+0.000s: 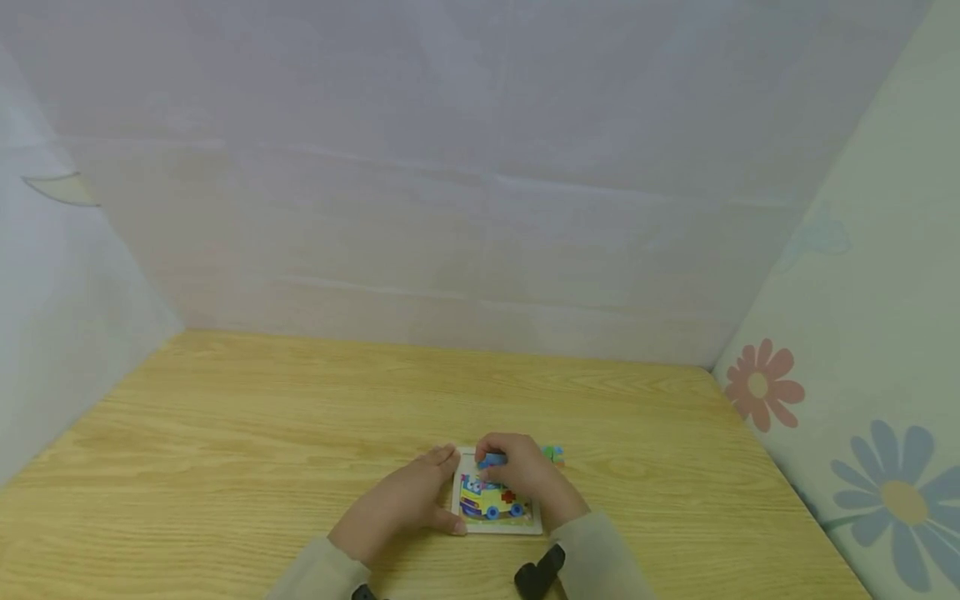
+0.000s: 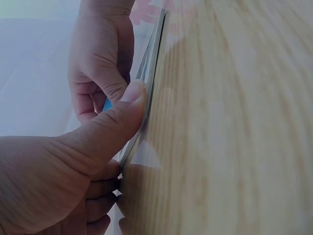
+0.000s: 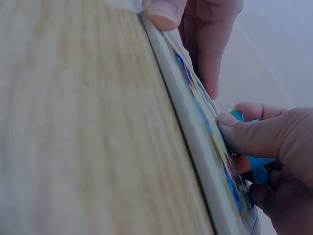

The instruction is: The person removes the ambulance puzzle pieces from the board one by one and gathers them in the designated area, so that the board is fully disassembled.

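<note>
A small puzzle board (image 1: 459,492) with a pale frame lies on the table, its picture a yellow ambulance with blue wheels and a red cross. Along its left side rests my left hand (image 1: 408,504), fingers straight by the far corner. The left thumb (image 2: 132,100) presses the near edge. Over the upper part of the picture, my right hand (image 1: 517,467) pinches a blue puzzle piece (image 1: 491,460) between thumb and fingers. From the right wrist view, the blue piece (image 3: 261,166) stands tilted close over the board, partly hidden by the fingers.
Green and blue puzzle pieces (image 1: 553,454) lie just past the board's far right corner, partly behind the right hand. The wood-grain table (image 1: 300,417) ends at a pale sheet (image 1: 450,208) at the back, with a flower-printed sheet (image 1: 847,333) on the right.
</note>
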Demonstrator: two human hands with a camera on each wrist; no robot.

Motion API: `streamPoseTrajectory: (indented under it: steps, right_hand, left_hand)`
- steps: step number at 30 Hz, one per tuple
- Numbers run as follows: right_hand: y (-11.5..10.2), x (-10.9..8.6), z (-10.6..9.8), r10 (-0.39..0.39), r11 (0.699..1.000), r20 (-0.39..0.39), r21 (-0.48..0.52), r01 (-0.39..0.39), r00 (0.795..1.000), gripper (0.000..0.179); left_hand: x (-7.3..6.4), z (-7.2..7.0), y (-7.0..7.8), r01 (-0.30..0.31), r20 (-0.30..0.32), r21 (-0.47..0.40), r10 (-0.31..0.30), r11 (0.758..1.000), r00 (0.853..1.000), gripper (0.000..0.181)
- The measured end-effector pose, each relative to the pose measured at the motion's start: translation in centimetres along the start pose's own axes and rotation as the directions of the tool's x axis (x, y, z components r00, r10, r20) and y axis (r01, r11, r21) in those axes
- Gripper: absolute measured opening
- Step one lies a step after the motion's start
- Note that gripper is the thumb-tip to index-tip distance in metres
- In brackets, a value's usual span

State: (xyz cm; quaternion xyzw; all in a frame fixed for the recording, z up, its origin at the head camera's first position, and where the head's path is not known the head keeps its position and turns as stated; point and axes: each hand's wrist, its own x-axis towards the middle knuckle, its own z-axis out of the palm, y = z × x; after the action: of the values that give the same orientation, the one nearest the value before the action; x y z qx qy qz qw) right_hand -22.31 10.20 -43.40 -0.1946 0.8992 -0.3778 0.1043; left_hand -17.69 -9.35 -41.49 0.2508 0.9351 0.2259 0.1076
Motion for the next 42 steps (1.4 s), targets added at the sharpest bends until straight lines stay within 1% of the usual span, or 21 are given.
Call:
streamPoseTrajectory:
  steps: [4, 8, 10, 13, 18, 21, 26, 32, 36, 42]
  right_hand:
    - [0.5, -0.3, 0.1, -0.024, 0.999, -0.011, 0.047, 0.025, 1.000, 0.013]
    - [1.0, -0.5, 0.2, -0.042, 0.996, -0.008, 0.076, 0.042, 0.999, 0.018]
    - [1.2, -0.5, 0.2, -0.037, 0.995, -0.016, 0.095, 0.038, 0.999, 0.022]
    - [1.4, -0.4, 0.2, -0.019, 0.989, -0.038, 0.149, 0.025, 0.999, 0.025]
    - [1.4, -0.3, 0.2, 0.002, 0.976, -0.087, 0.216, 0.017, 0.996, 0.022]
    - [1.3, -0.2, 0.2, 0.030, 0.962, -0.122, 0.272, 0.005, 0.992, 0.022]
    - [0.9, -0.1, 0.1, 0.106, 0.924, -0.176, 0.382, -0.031, 0.979, 0.019]
    - [0.1, -0.4, -0.2, 0.133, 0.921, -0.240, 0.389, -0.030, 0.962, 0.021]
    - [-0.4, -0.7, -0.6, 0.147, 0.910, -0.263, 0.414, -0.026, 0.954, 0.024]
    - [-0.6, -1.3, -1.1, 0.170, 0.903, -0.324, 0.428, -0.016, 0.931, 0.025]
  left_hand:
    - [0.1, 0.3, -0.1, 0.005, 0.004, 0.007, -0.005, 1.000, 1.000, 0.096]
    - [0.2, 0.4, -0.2, 0.007, 0.005, 0.023, -0.007, 1.000, 1.000, 0.096]
    - [0.3, 0.4, -0.2, 0.008, 0.004, 0.029, -0.008, 1.000, 1.000, 0.095]
    - [0.3, 0.4, -0.1, 0.007, 0.002, 0.033, -0.007, 0.999, 1.000, 0.095]
    - [0.3, 0.3, -0.1, -0.002, -0.004, 0.037, 0.002, 0.999, 1.000, 0.095]
    - [0.3, 0.4, -0.2, 0.000, -0.006, 0.036, 0.001, 0.999, 1.000, 0.095]
    - [0.3, 0.5, -0.3, 0.006, -0.006, 0.026, -0.006, 1.000, 1.000, 0.096]
    - [0.3, 0.6, -0.4, 0.013, -0.009, 0.013, -0.013, 1.000, 1.000, 0.096]
    - [0.3, 0.5, -0.4, 0.010, -0.008, 0.013, -0.010, 1.000, 1.000, 0.096]
    - [0.2, 0.5, -0.4, 0.011, -0.007, 0.012, -0.011, 1.000, 1.000, 0.096]
